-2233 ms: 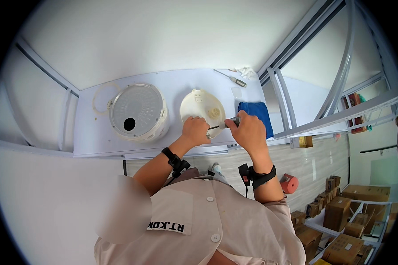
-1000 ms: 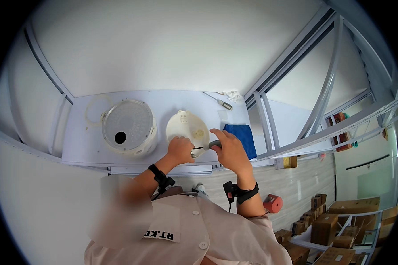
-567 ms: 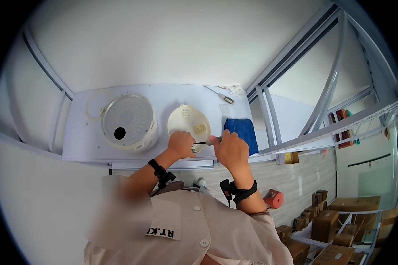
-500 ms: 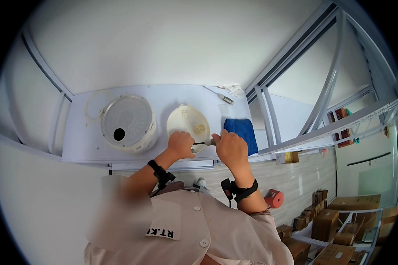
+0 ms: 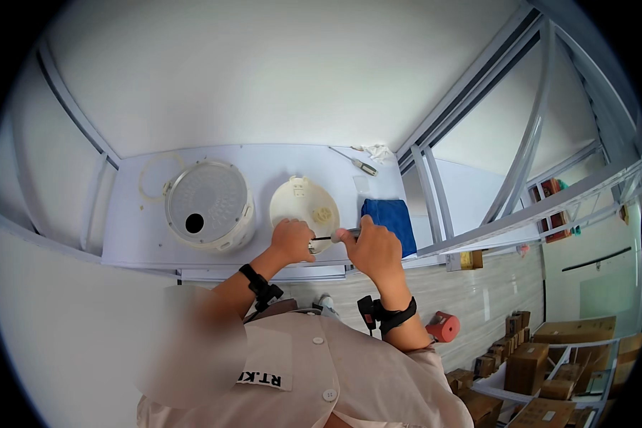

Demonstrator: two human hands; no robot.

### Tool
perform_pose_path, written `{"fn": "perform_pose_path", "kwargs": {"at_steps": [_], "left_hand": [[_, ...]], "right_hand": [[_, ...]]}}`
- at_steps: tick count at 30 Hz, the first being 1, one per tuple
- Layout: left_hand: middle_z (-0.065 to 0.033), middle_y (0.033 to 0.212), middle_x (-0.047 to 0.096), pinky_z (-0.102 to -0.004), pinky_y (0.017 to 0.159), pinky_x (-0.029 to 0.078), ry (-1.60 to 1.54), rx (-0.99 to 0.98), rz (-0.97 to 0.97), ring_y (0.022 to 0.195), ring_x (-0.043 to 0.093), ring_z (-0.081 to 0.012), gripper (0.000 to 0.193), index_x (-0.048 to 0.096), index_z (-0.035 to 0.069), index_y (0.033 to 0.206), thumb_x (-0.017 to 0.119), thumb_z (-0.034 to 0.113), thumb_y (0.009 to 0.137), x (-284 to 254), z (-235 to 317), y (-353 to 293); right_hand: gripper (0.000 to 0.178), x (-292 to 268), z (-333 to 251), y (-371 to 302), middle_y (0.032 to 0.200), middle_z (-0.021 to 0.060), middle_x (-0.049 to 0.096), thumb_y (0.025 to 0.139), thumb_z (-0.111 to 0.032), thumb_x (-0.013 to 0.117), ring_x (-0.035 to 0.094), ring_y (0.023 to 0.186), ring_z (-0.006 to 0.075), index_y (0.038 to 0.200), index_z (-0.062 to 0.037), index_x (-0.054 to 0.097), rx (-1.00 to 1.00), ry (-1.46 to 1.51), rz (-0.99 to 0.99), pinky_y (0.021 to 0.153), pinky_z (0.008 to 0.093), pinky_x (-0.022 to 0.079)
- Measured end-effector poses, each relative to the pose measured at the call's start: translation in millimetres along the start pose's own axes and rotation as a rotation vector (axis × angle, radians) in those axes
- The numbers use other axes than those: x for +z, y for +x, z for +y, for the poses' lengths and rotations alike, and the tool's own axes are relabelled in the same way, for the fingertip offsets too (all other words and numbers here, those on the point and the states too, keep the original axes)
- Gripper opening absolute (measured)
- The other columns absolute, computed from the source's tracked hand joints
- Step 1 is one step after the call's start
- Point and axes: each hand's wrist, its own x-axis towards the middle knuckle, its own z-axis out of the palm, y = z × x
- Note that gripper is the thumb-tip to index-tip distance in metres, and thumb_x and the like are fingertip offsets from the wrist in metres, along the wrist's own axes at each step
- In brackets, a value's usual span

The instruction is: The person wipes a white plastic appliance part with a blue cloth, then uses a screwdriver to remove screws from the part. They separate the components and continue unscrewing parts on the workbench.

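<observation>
The left hand (image 5: 292,241) grips the near rim of a cream cover (image 5: 289,201); the right hand (image 5: 373,248) grips a grey screwdriver (image 5: 339,235)
Its shaft points left at the rim, which the left hand partly hides; a blue cloth (image 5: 391,217) lies just beyond the right hand; left of the cover stands a round white appliance (image 5: 208,191); farther back on the surface (image 5: 132,232) lie another screwdriver (image 5: 364,167) and a pale ring (image 5: 142,181).

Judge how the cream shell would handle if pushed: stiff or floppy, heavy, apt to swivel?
The cream shell looks stiff, holding its round, rimmed shape. Its shallow, thin-looking wall suggests it's light for its size. It may swivel, given its round outline, though the left hand at its near edge should steady it.
</observation>
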Motion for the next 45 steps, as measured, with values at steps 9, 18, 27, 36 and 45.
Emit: {"fn": "perform_pose_path", "kwargs": {"at_steps": [9, 18, 27, 36, 45], "left_hand": [[-0.0061, 0.097, 0.076, -0.0428, 0.089, 0.051, -0.034, 0.007, 0.046, 0.098, 0.071, -0.0281, 0.052, 0.086, 0.016, 0.102, 0.090, 0.047, 0.060, 9.2, -6.2, 2.0], [-0.0067, 0.094, 0.075, -0.0443, 0.086, 0.052, -0.036, 0.022, 0.076, 0.096, 0.071, -0.0296, 0.049, 0.085, 0.017, 0.100, 0.091, 0.044, 0.059, 5.6, -2.5, -0.2], [-0.0082, 0.096, 0.076, -0.0445, 0.085, 0.053, -0.043, 0.009, 0.068, 0.096, 0.071, -0.0310, 0.049, 0.085, 0.017, 0.099, 0.092, 0.045, 0.059, 1.9, -0.5, 0.7], [-0.0070, 0.093, 0.075, -0.0442, 0.084, 0.054, -0.078, 0.005, 0.098, 0.095, 0.071, -0.0302, 0.048, 0.084, 0.017, 0.097, 0.091, 0.044, 0.059, 4.0, -3.4, -0.9], [-0.0069, 0.094, 0.075, -0.0438, 0.086, 0.053, -0.086, -0.011, 0.115, 0.095, 0.071, -0.0300, 0.047, 0.083, 0.018, 0.098, 0.091, 0.043, 0.059, 5.0, -1.8, -2.3]], "right_hand": [[0.029, 3.2, 5.6, 3.6, 0.098, 0.0160, 0.065, 0.079, -0.002, 0.076, 0.065, 0.095, 0.0418, 0.104, -0.0046, 0.062, -0.396, 0.393, 0.127, 0.084, 0.0508, 0.053], [0.032, -8.5, -3.6, -6.3, 0.096, 0.0164, 0.067, 0.085, -0.016, 0.083, 0.071, 0.086, 0.0400, 0.106, -0.0025, 0.064, -0.166, 0.180, 0.125, 0.069, 0.0472, 0.056], [0.037, 2.6, 20.2, 7.2, 0.112, 0.0180, 0.068, 0.093, -0.017, 0.078, 0.072, 0.088, 0.0392, 0.123, -0.0021, 0.061, -0.480, 0.480, 0.156, 0.072, 0.0448, 0.056], [0.043, 11.6, 16.2, 9.5, 0.103, 0.0142, 0.067, 0.085, -0.006, 0.081, 0.070, 0.092, 0.0368, 0.124, -0.0070, 0.062, -0.061, 0.110, 0.050, 0.070, 0.0447, 0.054], [0.028, 12.5, 15.6, 7.0, 0.102, 0.0153, 0.069, 0.088, -0.011, 0.082, 0.072, 0.080, 0.0351, 0.110, -0.0052, 0.068, -0.409, 0.344, 0.382, 0.069, 0.0419, 0.056]]}}
